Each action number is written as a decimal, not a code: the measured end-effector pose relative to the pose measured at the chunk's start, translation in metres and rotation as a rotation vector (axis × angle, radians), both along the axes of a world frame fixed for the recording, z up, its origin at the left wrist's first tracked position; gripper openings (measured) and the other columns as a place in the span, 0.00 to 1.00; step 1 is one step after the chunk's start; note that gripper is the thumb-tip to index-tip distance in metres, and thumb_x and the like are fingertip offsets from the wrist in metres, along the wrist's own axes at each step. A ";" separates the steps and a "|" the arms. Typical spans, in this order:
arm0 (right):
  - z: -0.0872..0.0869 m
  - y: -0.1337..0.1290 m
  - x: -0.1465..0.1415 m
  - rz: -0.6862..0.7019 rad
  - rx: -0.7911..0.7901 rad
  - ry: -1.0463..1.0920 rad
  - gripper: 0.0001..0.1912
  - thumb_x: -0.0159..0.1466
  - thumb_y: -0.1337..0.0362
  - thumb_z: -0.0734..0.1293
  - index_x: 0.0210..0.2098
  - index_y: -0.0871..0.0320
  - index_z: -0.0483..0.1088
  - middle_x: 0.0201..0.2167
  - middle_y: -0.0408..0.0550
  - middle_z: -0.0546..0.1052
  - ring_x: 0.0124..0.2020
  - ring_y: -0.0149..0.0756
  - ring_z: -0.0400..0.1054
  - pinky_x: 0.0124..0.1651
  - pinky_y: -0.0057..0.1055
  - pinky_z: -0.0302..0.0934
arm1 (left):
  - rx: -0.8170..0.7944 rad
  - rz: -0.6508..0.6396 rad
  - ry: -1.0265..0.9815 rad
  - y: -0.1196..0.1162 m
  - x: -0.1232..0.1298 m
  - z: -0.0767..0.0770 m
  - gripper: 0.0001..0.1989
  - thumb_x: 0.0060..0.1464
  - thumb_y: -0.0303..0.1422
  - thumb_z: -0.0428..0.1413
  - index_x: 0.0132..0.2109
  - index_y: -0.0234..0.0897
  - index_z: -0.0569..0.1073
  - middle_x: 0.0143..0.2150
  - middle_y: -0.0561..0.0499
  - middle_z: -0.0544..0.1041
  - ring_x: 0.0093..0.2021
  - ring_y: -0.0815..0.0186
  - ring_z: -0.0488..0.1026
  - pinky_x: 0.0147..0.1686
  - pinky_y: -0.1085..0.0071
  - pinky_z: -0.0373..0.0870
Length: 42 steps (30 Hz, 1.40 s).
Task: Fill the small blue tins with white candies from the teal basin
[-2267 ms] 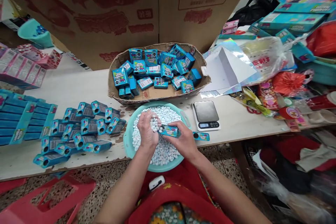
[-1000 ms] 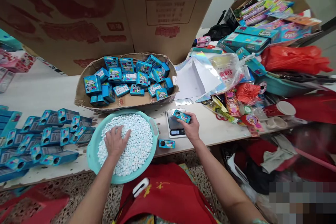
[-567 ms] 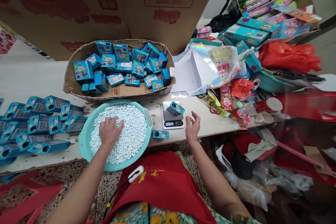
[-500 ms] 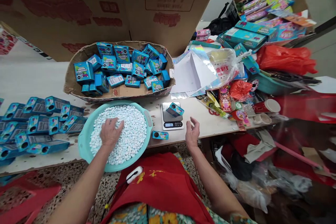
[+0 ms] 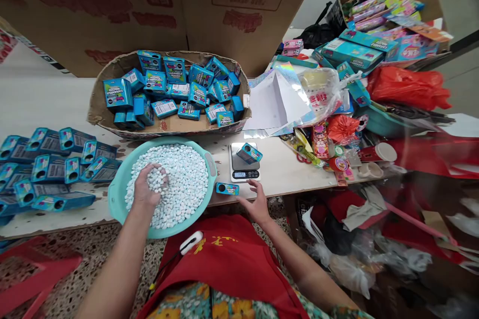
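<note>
A turquoise basin (image 5: pixel 210 167) full of small white candies (image 5: pixel 187 184) stands at the table's front edge. Over it my left hand (image 5: pixel 146 188) is turned palm up, fingers curled around a heap of the candies. My right hand (image 5: pixel 257 203) hangs in front of the table edge, fingers apart and holding nothing. Just beyond its fingertips is a digital scale (image 5: pixel 239 163) with a lit display, bearing one blue candy box (image 5: pixel 249 152). Another blue candy box (image 5: pixel 227 189) lies on the table between basin and scale, close to my right thumb.
Several blue boxes (image 5: pixel 48 164) with round holes are lined up at left. Behind the basin sits a cut-down cardboard tray (image 5: pixel 168 130) of more blue boxes. A large carton (image 5: pixel 179 10) rises at the back. Bags, wrappers and a paper cup (image 5: pixel 385 152) crowd the right side.
My left hand has turned from palm down on the candies to palm up with a scoop of them. My right hand has moved left toward the small box beside the scale.
</note>
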State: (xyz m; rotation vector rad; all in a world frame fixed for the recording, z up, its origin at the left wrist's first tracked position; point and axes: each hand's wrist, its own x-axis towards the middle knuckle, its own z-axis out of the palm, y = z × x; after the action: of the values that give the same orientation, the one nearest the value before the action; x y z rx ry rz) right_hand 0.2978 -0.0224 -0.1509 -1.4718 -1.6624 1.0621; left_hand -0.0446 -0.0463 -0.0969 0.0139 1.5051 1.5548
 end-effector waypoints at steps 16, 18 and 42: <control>0.098 0.010 -0.081 0.270 0.019 0.157 0.22 0.51 0.54 0.74 0.42 0.55 0.68 0.37 0.46 0.74 0.37 0.38 0.70 0.41 0.34 0.65 | 0.091 0.106 -0.373 0.000 0.015 0.034 0.11 0.46 0.38 0.54 0.27 0.38 0.59 0.23 0.55 0.65 0.20 0.73 0.63 0.17 0.77 0.59; 0.100 0.020 -0.112 0.344 0.108 0.133 0.21 0.52 0.53 0.74 0.41 0.55 0.69 0.37 0.47 0.74 0.39 0.40 0.69 0.42 0.35 0.64 | 0.189 0.148 -0.339 0.003 0.022 0.056 0.12 0.45 0.39 0.55 0.26 0.38 0.60 0.22 0.55 0.65 0.19 0.73 0.63 0.16 0.76 0.57; 0.118 0.029 -0.185 0.569 0.197 0.055 0.19 0.52 0.52 0.73 0.39 0.54 0.70 0.35 0.47 0.74 0.39 0.43 0.69 0.43 0.38 0.62 | 0.367 0.246 0.182 0.022 0.035 0.086 0.18 0.51 0.41 0.57 0.21 0.36 0.63 0.19 0.54 0.65 0.21 0.71 0.68 0.28 0.73 0.66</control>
State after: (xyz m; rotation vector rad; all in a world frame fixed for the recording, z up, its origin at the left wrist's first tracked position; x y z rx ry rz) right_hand 0.1127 0.0066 -0.0332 -0.8507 -2.1386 1.1694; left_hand -0.0100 -0.0243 -0.0113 0.1920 1.3764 2.0599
